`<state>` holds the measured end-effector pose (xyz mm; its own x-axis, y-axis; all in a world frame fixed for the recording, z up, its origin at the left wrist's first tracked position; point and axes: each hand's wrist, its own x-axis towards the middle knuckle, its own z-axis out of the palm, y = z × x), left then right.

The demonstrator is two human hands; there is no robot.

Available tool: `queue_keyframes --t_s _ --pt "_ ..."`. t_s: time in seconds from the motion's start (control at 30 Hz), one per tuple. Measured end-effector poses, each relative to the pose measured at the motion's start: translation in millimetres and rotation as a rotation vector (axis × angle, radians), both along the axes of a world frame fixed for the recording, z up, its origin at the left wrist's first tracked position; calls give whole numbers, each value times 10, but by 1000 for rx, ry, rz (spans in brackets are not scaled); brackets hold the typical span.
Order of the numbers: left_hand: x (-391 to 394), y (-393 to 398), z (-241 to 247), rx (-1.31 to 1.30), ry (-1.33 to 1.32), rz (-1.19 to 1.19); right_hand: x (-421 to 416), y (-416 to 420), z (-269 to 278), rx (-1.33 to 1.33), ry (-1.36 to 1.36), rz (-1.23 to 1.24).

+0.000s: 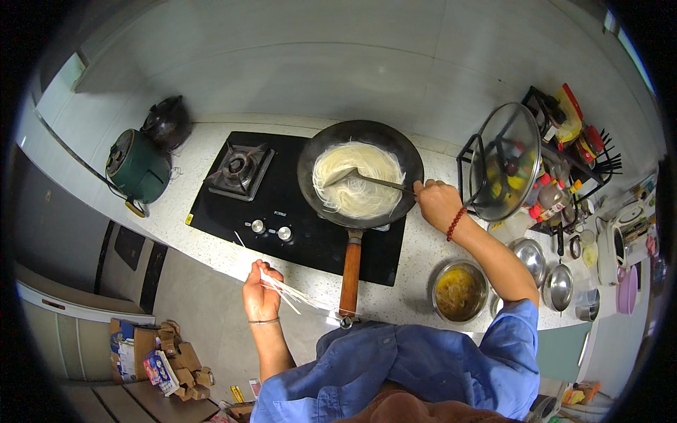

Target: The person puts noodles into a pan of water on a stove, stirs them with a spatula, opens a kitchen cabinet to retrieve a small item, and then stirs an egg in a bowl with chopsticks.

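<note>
My left hand (263, 291) is closed around a bundle of dry white noodles (288, 290), held low beside the counter's front edge. In my right hand (439, 205) is the handle of a dark metal spatula (386, 183). Its blade rests among pale thin noodles (365, 158) in a black wok (312, 182). The wok sits on the right side of a black gas hob (317, 248), its wooden handle (351, 275) pointing towards me. Right of that handle, a steel bowl (435, 293) holds a yellowish-brown mixture (459, 293).
An unused burner (238, 168) lies left of the wok. Farther left stand a green cooker (140, 169) and a dark kettle (166, 124). On the right are an upright glass lid (505, 121), sauce bottles (552, 195) and steel bowls (558, 288). Cardboard boxes (185, 359) lie on the floor.
</note>
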<state>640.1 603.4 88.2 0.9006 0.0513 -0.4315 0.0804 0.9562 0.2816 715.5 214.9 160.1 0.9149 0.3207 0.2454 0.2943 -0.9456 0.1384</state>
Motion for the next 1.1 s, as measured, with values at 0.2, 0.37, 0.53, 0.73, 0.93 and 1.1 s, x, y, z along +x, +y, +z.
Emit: queue_keyframes --t_s 0.2,0.37,0.53,0.73,0.93,1.1 --pt "-40 6 47 -24 -4 -2 113 -131 -13 -26 8 -96" --pt "-48 -6 21 -33 -3 -9 -97 -283 242 -66 113 -169" --pt "-16 -4 -23 -25 -31 -50 -310 -427 231 -107 25 -175" --pt "2 -5 4 -35 -37 -60 -577 -355 169 -86 104 -196" --pt "5 22 3 -31 -33 -58 -727 -284 451 51 268 -144" --pt "-21 33 26 -41 -39 -54 -711 -280 521 -49 125 -216"
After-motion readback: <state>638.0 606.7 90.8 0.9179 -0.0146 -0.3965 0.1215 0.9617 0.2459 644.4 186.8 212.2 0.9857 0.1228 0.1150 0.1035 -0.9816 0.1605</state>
